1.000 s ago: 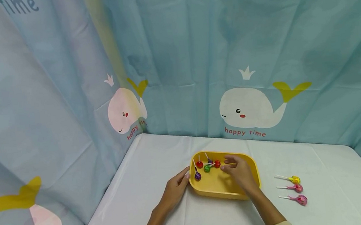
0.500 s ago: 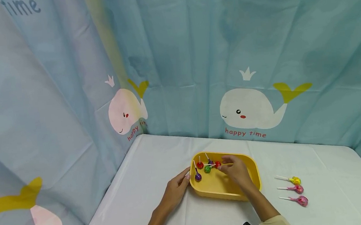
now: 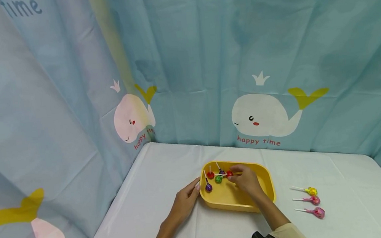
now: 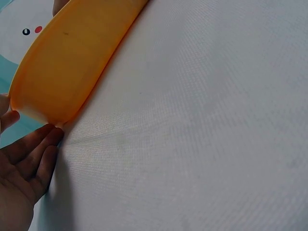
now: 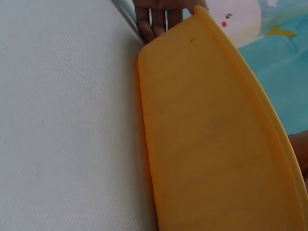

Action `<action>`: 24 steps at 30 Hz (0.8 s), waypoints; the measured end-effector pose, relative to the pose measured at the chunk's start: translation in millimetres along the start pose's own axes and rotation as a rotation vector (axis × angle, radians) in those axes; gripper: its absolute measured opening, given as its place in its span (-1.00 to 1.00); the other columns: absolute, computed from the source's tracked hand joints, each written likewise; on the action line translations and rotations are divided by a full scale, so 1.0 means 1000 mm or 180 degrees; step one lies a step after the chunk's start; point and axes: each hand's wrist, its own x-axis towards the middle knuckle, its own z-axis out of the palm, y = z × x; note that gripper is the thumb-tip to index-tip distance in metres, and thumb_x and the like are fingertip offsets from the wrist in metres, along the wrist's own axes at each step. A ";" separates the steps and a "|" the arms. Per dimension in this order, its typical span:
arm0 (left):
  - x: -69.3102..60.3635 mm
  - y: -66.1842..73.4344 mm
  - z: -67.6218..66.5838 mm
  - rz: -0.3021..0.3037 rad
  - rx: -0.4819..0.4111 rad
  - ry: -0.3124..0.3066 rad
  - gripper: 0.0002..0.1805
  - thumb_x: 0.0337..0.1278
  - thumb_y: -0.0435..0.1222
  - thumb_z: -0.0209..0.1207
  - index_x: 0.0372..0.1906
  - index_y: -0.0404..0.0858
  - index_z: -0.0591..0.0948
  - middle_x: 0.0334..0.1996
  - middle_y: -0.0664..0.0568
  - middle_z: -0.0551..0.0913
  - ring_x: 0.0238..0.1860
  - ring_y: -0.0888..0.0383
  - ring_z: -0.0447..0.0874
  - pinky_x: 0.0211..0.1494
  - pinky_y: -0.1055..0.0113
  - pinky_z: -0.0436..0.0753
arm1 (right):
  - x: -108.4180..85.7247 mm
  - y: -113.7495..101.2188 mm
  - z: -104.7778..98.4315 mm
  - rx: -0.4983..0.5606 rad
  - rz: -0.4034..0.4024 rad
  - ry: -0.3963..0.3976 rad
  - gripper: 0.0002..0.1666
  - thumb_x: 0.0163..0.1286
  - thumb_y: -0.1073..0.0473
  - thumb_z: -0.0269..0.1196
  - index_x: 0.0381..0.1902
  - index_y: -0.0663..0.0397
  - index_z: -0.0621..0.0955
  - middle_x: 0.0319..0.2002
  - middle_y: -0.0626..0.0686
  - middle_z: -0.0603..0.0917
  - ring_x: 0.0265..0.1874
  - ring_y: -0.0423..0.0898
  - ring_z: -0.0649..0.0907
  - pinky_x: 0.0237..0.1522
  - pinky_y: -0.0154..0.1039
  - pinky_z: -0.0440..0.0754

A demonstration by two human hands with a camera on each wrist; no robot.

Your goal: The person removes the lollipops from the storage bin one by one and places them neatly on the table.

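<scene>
Basically it all hangs on the right hand point(image 3: 246, 180) and one red lollipop point(image 3: 229, 173). Candy is inside the yellow tray point(image 3: 226, 205), toward the back wall, roughly mid-length. It sits right at the thumb and index fingertips, on their left side. Its long axis looks about parallel to the tray's long side, head to the left, stick apparently running right, back under the hand. Right hand is clearly the nearer one. Fingers there are bent, thumb and index close on either side of the candy; can't tell if they actually pinch it, and the right wrist view doesn't help since the tray wall blocks it. Left hand point(image 3: 184, 200) is at the tray's left end: fingers nearly straight, laid against the outer wall, thumb up by the rim, no candy in it. Clutter just left of the right fingers: green lollipop point(image 3: 218, 179) and a purple lollipop point(image 3: 221, 172), sticks crowded together, so which stick belongs to which head is hard to read. Further left in the tray: another red one point(image 3: 211, 175) and another purple one point(image 3: 209, 187). Outside, right of the tray on the white surface point(image 3: 135, 224): one yellow lollipop point(image 3: 312, 191) and two pink lollipops point(image 3: 319, 212), sticks pointing left.
</scene>
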 end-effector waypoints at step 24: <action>-0.001 0.001 0.000 0.0024 -0.0006 0.0012 -0.47 0.65 0.06 0.06 0.54 0.03 0.50 0.49 0.03 0.52 0.55 -0.08 0.42 0.60 -0.10 0.40 | 0.008 -0.003 0.013 -0.0460 -0.0291 0.0053 -0.77 0.20 0.45 0.51 -0.16 0.31 0.79 -0.24 0.15 0.80 -0.20 0.04 0.70 0.00 0.02 0.75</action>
